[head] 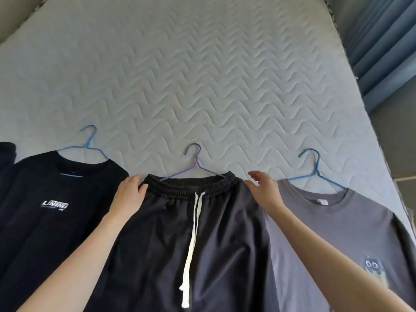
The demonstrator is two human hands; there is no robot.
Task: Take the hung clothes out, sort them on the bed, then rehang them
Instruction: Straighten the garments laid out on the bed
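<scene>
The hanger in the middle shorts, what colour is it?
Purple hanger, clearest in the head view, hooked through the dark shorts waistband.

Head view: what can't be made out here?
- Black bottoms: legs cut off by the bottom edge; length unknown.
- Purple hanger: lower part hidden inside the waistband.
- Dark garment: cut by the left edge; type unclear.
- Black shirt: print under its logo too small to read.
- Grey shirt: chest print partly hidden by the right forearm.
- Right hand: motion-blurred; contact with the waistband unclear.

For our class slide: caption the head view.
Left hand and right hand flank the shorts, between black shirt and grey shirt on bed.
</scene>
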